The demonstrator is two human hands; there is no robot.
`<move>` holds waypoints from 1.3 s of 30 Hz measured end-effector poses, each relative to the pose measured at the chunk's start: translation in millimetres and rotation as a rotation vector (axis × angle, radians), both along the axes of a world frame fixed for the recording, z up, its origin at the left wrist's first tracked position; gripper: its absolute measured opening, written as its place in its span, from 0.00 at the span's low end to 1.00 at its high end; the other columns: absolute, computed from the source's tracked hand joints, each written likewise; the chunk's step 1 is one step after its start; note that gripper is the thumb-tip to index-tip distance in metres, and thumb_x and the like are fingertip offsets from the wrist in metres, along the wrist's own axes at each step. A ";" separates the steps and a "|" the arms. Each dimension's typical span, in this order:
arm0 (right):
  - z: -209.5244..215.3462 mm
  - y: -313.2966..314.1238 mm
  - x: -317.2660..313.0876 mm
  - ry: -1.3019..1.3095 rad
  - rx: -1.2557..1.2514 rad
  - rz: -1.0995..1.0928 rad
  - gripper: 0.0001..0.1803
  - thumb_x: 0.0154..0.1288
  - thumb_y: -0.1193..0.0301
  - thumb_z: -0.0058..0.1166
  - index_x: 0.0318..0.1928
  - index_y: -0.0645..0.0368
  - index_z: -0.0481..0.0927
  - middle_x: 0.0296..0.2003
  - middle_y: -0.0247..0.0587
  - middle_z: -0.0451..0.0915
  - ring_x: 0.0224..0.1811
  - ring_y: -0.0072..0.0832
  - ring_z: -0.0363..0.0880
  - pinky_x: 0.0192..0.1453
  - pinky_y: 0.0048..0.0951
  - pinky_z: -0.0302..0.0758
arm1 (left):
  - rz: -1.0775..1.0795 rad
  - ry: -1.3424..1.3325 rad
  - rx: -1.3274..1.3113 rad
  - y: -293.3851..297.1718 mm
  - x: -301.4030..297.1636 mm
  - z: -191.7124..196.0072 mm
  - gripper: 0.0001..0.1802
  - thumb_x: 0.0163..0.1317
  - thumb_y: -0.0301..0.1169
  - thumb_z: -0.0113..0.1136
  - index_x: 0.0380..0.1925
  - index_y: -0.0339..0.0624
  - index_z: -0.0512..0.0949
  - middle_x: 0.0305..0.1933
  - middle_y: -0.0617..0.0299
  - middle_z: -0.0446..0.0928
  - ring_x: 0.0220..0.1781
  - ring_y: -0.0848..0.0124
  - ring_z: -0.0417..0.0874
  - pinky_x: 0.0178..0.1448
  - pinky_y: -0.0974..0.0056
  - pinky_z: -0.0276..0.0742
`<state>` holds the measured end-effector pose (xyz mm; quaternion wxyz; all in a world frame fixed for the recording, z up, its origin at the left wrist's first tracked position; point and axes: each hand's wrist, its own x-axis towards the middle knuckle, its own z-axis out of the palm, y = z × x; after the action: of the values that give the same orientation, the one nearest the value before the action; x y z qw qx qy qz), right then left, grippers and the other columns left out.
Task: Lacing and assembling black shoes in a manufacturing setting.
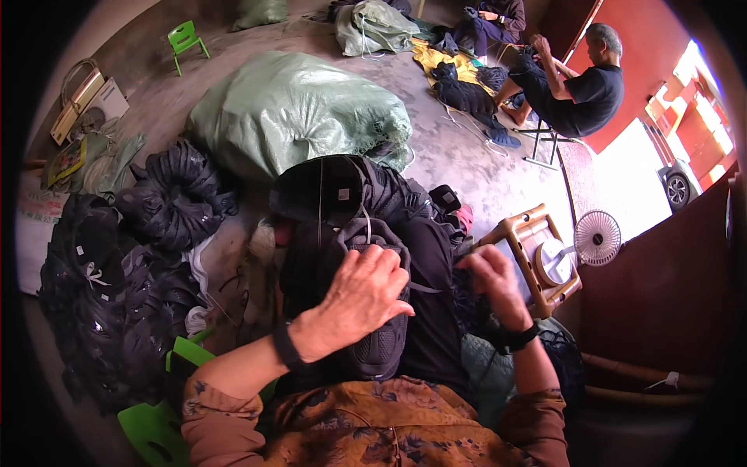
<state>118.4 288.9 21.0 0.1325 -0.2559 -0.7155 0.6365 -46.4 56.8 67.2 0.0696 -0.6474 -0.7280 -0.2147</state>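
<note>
Our 2 hands are apart: the left hand [358,300] curls over a dark grey mesh cloth piece [377,342] on our lap [432,272], maybe to keep it steady. The right hand [498,284] hangs, fingers bent, near a brown wooden-framed stool [510,225] holding a round white fan [597,237], and we can't tell if either hand grips anything.

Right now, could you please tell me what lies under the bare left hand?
Beneath the bare left hand lies a long, dark grey, mesh-textured fabric piece, visible above and below the hand. Much of its middle is covered, so I cannot see that part.
</note>
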 end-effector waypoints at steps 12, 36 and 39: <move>16.0 -41.6 -6.4 -0.112 -0.065 0.384 0.10 0.76 0.67 0.50 0.40 0.61 0.72 0.42 0.41 0.84 0.25 0.16 0.73 0.34 0.20 0.74 | -0.028 0.213 0.372 -25.0 -2.2 -24.6 0.08 0.51 0.24 0.68 0.28 0.41 0.76 0.41 0.60 0.80 0.48 0.61 0.81 0.46 0.57 0.72; 21.2 -8.9 3.8 0.081 0.536 -0.419 0.08 0.71 0.72 0.54 0.45 0.62 0.80 0.23 0.34 0.81 0.20 0.17 0.75 0.24 0.19 0.71 | -0.071 -0.365 0.108 -45.5 -60.5 -37.3 0.28 0.50 0.24 0.70 0.55 0.44 0.77 0.64 0.55 0.72 0.68 0.53 0.71 0.64 0.53 0.72; 41.1 -48.9 -15.8 0.060 0.578 -0.245 0.10 0.70 0.73 0.54 0.48 0.60 0.81 0.23 0.36 0.81 0.21 0.18 0.77 0.25 0.21 0.72 | -0.113 -0.475 0.135 -46.1 -63.0 -36.6 0.27 0.46 0.20 0.70 0.50 0.43 0.78 0.61 0.55 0.74 0.66 0.52 0.73 0.66 0.54 0.74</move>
<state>102.7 240.0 62.1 0.2965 -0.2731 -0.8263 0.3933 -109.5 10.7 30.6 -0.0724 -0.6124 -0.6706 -0.4123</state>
